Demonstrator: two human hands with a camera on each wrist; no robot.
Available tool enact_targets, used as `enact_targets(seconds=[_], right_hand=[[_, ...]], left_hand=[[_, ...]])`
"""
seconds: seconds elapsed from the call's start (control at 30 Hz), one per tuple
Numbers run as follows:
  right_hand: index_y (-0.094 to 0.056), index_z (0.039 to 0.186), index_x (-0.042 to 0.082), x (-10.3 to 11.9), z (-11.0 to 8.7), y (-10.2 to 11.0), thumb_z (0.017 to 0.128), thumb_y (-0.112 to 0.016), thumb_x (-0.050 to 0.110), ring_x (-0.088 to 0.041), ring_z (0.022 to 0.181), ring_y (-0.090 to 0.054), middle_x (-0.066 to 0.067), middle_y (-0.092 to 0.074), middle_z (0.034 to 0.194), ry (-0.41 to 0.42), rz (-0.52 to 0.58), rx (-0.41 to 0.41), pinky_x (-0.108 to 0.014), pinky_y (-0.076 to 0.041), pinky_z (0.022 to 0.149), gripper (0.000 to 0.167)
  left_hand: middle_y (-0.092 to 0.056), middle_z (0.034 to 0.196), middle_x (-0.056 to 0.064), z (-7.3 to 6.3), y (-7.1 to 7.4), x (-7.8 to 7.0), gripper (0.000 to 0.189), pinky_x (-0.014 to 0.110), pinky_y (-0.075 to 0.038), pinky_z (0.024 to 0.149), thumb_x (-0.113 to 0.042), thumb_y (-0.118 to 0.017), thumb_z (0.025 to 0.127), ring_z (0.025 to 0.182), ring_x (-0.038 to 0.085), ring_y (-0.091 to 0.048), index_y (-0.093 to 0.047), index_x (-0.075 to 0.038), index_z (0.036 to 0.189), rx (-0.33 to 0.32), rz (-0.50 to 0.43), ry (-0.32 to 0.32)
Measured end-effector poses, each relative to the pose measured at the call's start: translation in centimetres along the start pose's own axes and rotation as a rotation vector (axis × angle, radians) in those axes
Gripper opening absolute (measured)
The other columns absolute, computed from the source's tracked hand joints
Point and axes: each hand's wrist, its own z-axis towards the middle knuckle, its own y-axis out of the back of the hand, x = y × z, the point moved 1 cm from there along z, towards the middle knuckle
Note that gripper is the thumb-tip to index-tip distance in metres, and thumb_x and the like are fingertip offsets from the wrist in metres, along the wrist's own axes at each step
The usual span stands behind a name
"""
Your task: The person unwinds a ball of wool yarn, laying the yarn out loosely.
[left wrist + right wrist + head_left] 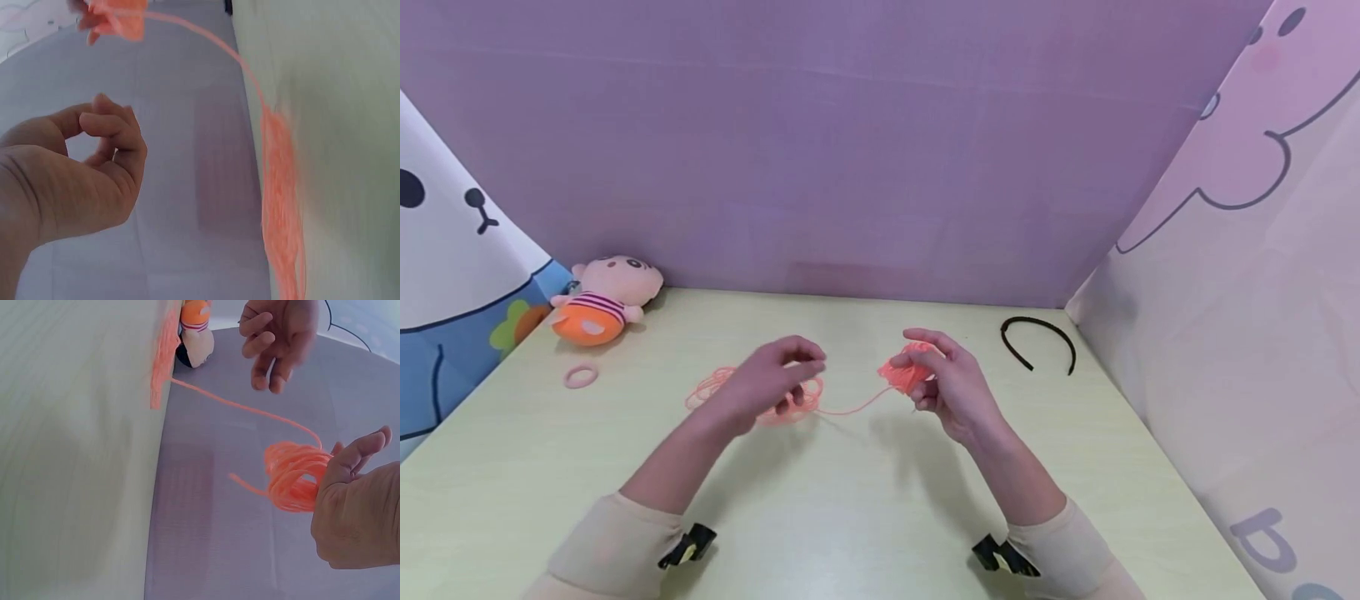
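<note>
Right hand (958,390) grips the coil (284,467), partly covering it; left hand (767,382), loosely curled, empty, blocks the heap's (281,194) middle from above!

Head view bright; my left hand (767,382) and right hand (957,393) drop soft shadows (917,446) on the table (1112,475), towards its near edge, faint glare there too. Wrist views dimmer, softer; my far hand slightly blurry in both.
</note>
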Motion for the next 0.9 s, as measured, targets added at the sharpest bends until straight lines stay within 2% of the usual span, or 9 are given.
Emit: enact_targets(seconds=[0.13,0.27,0.37,0.43,0.63,0.77,0.9], right_hand=[[-0.058,0.135,0.011,0.1,-0.2,-0.2,0.103,-0.052,0.009,-0.011,0.046,-0.049,-0.009,-0.071,0.1,-0.012,0.018,0.018,-0.02,-0.042,0.046,0.033],[-0.058,0.131,0.007,0.2,-0.2,-0.4,0.105,-0.049,0.009,-0.01,0.045,-0.051,-0.008,-0.07,0.098,-0.03,0.036,0.028,-0.019,-0.043,0.046,0.028],[-0.058,0.129,0.004,0.2,-0.2,-0.5,0.105,-0.048,0.01,-0.009,0.044,-0.054,-0.008,-0.07,0.096,-0.043,0.045,0.039,-0.019,-0.045,0.045,0.027],[-0.058,0.129,0.004,0.2,-0.2,-0.5,0.105,-0.049,0.011,-0.008,0.045,-0.055,-0.007,-0.07,0.096,-0.051,0.046,0.049,-0.019,-0.046,0.045,0.027],[-0.056,0.133,0.003,0.2,-0.4,-0.6,0.107,-0.046,0.016,-0.008,0.046,-0.057,-0.007,-0.071,0.1,-0.055,0.048,0.086,-0.019,-0.048,0.047,0.03],[-0.055,0.133,0.002,0.2,-0.4,-0.5,0.108,-0.045,0.018,-0.008,0.047,-0.057,-0.007,-0.071,0.1,-0.05,0.053,0.1,-0.018,-0.048,0.047,0.031],[-0.054,0.134,0.002,0.2,-0.5,-0.5,0.108,-0.045,0.018,-0.008,0.047,-0.057,-0.007,-0.071,0.1,-0.039,0.063,0.106,-0.018,-0.048,0.047,0.032]], left_hand=[[-0.061,0.122,0.006,-0.3,-2.2,0.0,0.02,0.028,-0.041,0.049,-0.02,-0.064,0.101,0.068,0.035,-0.061,-0.064,-0.014,0.12,0.102,0.04,-0.039],[-0.06,0.131,0.004,-0.6,-3.5,0.0,0.027,0.028,-0.04,0.047,-0.02,-0.064,0.101,0.072,0.044,-0.063,-0.063,-0.02,0.128,0.199,0.069,-0.065],[-0.059,0.136,0.004,-0.7,-4.0,0.0,0.032,0.028,-0.04,0.046,-0.022,-0.064,0.101,0.068,0.042,-0.062,-0.061,-0.019,0.133,0.259,0.048,-0.082],[-0.06,0.135,0.006,-0.8,-4.2,0.0,0.034,0.028,-0.039,0.046,-0.024,-0.064,0.101,0.064,0.037,-0.061,-0.061,-0.018,0.134,0.285,0.025,-0.087],[-0.066,0.113,0.008,-0.9,-4.4,-0.1,0.025,0.026,-0.035,0.047,-0.023,-0.068,0.099,0.054,0.018,-0.049,-0.069,-0.014,0.122,0.289,0.011,-0.089],[-0.065,0.104,0.009,-1.0,-4.3,-0.2,0.015,0.024,-0.031,0.047,-0.021,-0.069,0.097,0.051,0.014,-0.038,-0.073,-0.013,0.11,0.287,0.013,-0.101],[-0.065,0.1,0.011,-0.9,-4.0,-0.2,0.013,0.025,-0.033,0.048,-0.022,-0.07,0.097,0.051,0.014,-0.037,-0.073,-0.013,0.106,0.271,0.036,-0.103]])
